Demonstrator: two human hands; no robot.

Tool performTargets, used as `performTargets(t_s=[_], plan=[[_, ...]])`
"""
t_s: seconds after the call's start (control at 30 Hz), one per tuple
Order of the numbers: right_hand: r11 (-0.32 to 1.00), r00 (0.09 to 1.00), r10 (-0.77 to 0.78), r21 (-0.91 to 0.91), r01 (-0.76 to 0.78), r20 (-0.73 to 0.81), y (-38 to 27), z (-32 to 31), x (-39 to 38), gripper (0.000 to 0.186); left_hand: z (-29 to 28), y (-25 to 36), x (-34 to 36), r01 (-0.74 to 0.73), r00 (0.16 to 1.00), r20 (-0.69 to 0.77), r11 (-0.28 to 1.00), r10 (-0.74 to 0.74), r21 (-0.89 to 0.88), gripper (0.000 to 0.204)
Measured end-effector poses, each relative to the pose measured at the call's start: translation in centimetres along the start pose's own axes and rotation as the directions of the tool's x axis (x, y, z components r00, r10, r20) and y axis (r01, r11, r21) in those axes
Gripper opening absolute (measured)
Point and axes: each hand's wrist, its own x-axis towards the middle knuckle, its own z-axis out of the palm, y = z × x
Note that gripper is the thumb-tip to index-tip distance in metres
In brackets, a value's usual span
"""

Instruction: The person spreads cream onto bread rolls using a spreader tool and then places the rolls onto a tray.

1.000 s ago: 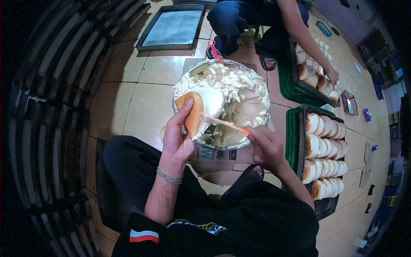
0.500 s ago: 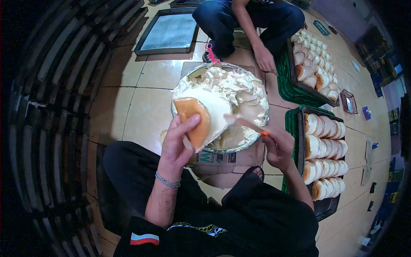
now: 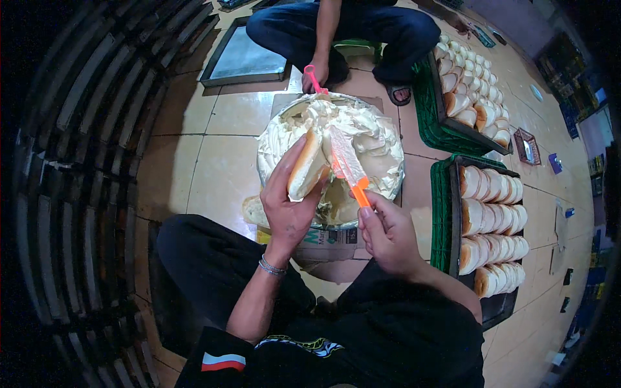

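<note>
My left hand (image 3: 283, 213) grips a bun (image 3: 305, 164), turned edge-up with cream on it, over a large bowl (image 3: 400, 171) heaped with pale cream. My right hand (image 3: 387, 234) holds an orange spatula (image 3: 359, 193), its blade thick with cream, just right of the bun in the bowl. A pink handle (image 3: 312, 76) stands at the bowl's back rim. Cardboard (image 3: 336, 238) lies under the bowl, and a pale bread piece (image 3: 253, 211) lies partly hidden at its left.
A co-worker (image 3: 394, 39) squats opposite, a hand lowered near the bowl. On the right, black trays of cream-filled buns (image 3: 491, 213) sit on green crates (image 3: 441, 216). A metal tray (image 3: 249, 55) is behind left. Stacked dark trays (image 3: 90, 161) line the left. A small basket (image 3: 527, 147) lies right.
The bun has turned from broad side up to edge-up. The spatula has swung upright beside it. The co-worker's arm has moved left, from the right-hand buns down toward the bowl's back.
</note>
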Motion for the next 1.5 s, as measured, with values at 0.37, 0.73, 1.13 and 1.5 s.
performTargets(t_s=[0.37,0.73,1.13,1.5], plan=[[0.536,0.745,-0.616,-0.558,0.634,0.255,1.1,1.1,-1.1,0.031,-0.7,0.7,0.4,0.027,0.995,-0.104,0.981,-0.007,0.192,0.058],[0.889,0.913,-0.401,-0.275,0.367,-0.077,2.8,2.2,1.0,0.025,-0.2,-0.3,-0.6,0.153,0.972,-0.187,0.988,-0.146,0.025,0.062],[0.715,0.799,-0.598,-0.405,0.570,0.069,5.1,-0.4,0.1,0.020,-0.6,-0.2,-0.4,0.120,0.980,-0.192,0.931,-0.055,0.345,0.034],[0.386,0.989,-0.132,-0.916,0.106,0.059,6.6,-12.6,10.5,0.021,-0.3,0.8,-0.3,0.423,0.883,0.125,0.650,-0.453,-0.632,0.047]])
